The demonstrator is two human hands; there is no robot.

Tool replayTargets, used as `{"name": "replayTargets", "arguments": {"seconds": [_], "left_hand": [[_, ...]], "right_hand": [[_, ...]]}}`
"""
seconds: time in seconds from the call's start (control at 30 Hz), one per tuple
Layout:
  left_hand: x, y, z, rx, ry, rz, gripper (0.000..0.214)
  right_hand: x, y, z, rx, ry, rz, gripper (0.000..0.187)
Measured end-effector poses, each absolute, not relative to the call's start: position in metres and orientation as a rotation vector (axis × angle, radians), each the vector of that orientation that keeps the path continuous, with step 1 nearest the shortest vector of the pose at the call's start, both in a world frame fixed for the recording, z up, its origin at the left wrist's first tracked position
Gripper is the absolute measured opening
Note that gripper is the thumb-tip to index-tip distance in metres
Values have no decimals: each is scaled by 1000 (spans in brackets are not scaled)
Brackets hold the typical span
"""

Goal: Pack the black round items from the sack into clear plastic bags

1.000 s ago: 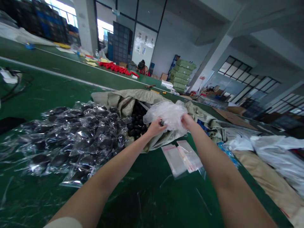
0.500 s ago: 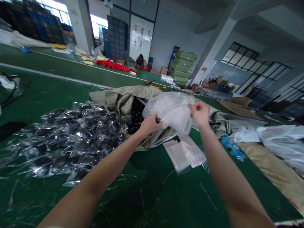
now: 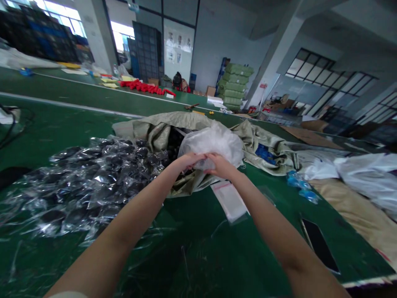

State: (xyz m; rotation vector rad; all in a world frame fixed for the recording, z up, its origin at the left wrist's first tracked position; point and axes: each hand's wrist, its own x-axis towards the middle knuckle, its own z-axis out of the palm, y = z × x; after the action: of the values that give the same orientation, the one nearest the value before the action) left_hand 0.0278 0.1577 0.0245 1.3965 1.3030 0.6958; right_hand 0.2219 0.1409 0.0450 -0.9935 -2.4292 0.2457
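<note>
A translucent white plastic bag [image 3: 214, 140] lies bunched on an open woven sack [image 3: 186, 119]. My left hand [image 3: 188, 160] and my right hand [image 3: 219, 165] meet at its near edge, fingertips almost touching. Both are closed on the bag's plastic. Whether a small thing is also between the fingers is hidden. Black rounded pieces [image 3: 172, 142] show in the sack's mouth, just left of the bag. Below my right hand lies a stack of clear plastic sleeves [image 3: 230, 200], partly covered by my right forearm.
Left of the sack spreads a heap of black pieces in clear wrappers [image 3: 105, 178]. A phone [image 3: 319, 244] lies at the right, near blue plastic bits [image 3: 302, 186] and brown cloth [image 3: 350, 211]. Red pieces [image 3: 145, 87] line the far table, where a person [image 3: 181, 82] sits.
My right hand has moved left and down to meet my left hand. The white bag has been drawn in and bunched up. The phone has come into sight beside my right arm.
</note>
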Motion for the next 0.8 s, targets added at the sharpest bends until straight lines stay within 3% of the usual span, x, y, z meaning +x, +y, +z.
{"name": "replayTargets", "arguments": {"seconds": [0.17, 0.4, 0.67, 0.8], "left_hand": [[21, 153, 37, 1405, 1120, 808, 47], [19, 157, 14, 1881, 1177, 842, 68], [23, 163, 1, 1942, 1223, 968, 36], [29, 155, 2, 1906, 1430, 974, 35]], "right_hand": [[220, 157, 26, -1352, -2180, 287, 16], [217, 161, 36, -1421, -1973, 618, 26], [217, 164, 26, -1584, -1788, 676, 33], [211, 163, 24, -1598, -1800, 647, 31]]}}
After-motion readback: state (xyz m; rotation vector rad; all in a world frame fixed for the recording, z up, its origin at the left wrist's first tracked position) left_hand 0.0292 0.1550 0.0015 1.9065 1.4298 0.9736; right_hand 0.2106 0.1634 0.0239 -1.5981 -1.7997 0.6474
